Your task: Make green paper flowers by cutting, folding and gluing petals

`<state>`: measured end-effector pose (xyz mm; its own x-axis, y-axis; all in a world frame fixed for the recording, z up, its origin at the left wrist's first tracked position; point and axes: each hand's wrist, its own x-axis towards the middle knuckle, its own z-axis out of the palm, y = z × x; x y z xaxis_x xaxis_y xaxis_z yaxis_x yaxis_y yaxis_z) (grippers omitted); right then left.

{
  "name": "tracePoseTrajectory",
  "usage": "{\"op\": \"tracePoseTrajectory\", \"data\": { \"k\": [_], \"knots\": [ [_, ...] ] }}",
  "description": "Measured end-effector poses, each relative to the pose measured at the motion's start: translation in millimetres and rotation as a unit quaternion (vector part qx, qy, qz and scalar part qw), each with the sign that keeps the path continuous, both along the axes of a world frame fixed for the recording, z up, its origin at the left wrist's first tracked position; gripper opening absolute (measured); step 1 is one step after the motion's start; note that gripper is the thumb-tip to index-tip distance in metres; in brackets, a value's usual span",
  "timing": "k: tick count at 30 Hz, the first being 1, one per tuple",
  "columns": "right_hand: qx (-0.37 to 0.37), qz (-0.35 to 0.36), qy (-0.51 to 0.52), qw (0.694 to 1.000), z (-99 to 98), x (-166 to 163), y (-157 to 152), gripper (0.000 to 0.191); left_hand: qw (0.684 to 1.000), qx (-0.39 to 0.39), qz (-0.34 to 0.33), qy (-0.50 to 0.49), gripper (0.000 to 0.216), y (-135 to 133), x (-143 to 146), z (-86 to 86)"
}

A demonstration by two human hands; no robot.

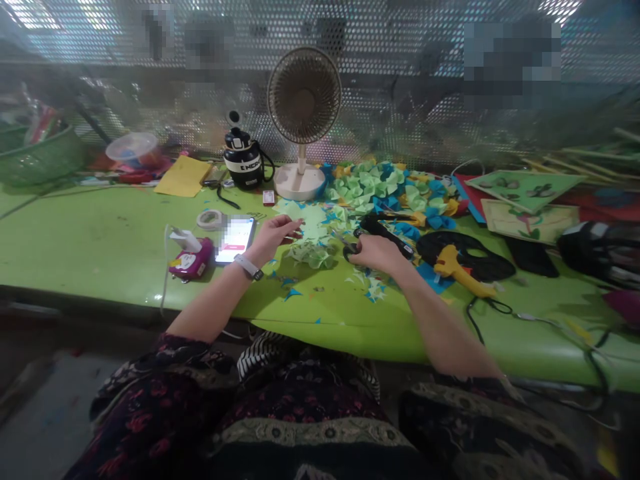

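My right hand (pixel 377 253) is closed around the handles of a pair of scissors (pixel 343 237), whose blades point left toward the middle of the table. To its left, my left hand (pixel 275 239) has thumb and fingertips drawn together in a pinch; anything between them is too small to make out. Between and just beyond the hands lie light green paper pieces (pixel 314 220). Nearer me is a small cluster of cut green paper (pixel 316 255). Blue and white paper scraps (pixel 373 290) are scattered around the hands on the green tabletop (pixel 320 327).
A heap of folded paper shapes (pixel 370 187) lies at the back beside a fan (pixel 305 100) and a black bottle (pixel 243 160). Left are a phone (pixel 234 243) and a purple device (pixel 193 260). Right is a yellow glue gun (pixel 463 273) with cables.
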<state>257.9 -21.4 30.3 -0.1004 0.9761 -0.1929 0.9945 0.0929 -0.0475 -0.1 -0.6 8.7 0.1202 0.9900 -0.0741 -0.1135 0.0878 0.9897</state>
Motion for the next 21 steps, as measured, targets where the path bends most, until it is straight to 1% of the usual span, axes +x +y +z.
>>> {"op": "tracePoseTrajectory", "data": {
  "k": [5, 9, 12, 14, 17, 19, 21],
  "knots": [
    [-0.005, -0.006, 0.001, 1.0, -2.0, 2, 2, 0.031, 0.999, 0.022, -0.025, -0.011, 0.035, -2, 1, 2.0],
    [-0.003, -0.011, 0.019, 1.0, -1.3, 5, 5, 0.029, 0.999, 0.033, -0.03, -0.001, 0.037, -4, 1, 4.1],
    [-0.012, -0.008, 0.063, 0.998, -0.1, 10, 8, 0.022, 0.999, 0.034, -0.03, -0.004, 0.037, -5, 2, 5.4],
    [-0.03, -0.013, 0.114, 0.993, 1.1, 14, 10, 0.016, 0.999, 0.031, -0.03, -0.009, 0.036, -6, 2, 5.5],
    [-0.067, -0.041, 0.217, 0.973, 3.3, 17, 11, 0.009, 0.999, 0.029, -0.029, -0.02, 0.036, -5, 3, 4.6],
    [-0.085, -0.071, 0.295, 0.949, 4.7, 16, 10, 0.009, 0.999, 0.032, -0.029, -0.028, 0.037, -5, 3, 4.0],
    [-0.095, -0.094, 0.373, 0.918, 5.8, 14, 8, 0.013, 0.998, 0.034, -0.031, -0.036, 0.037, -4, 4, 3.9]
  ]
}}
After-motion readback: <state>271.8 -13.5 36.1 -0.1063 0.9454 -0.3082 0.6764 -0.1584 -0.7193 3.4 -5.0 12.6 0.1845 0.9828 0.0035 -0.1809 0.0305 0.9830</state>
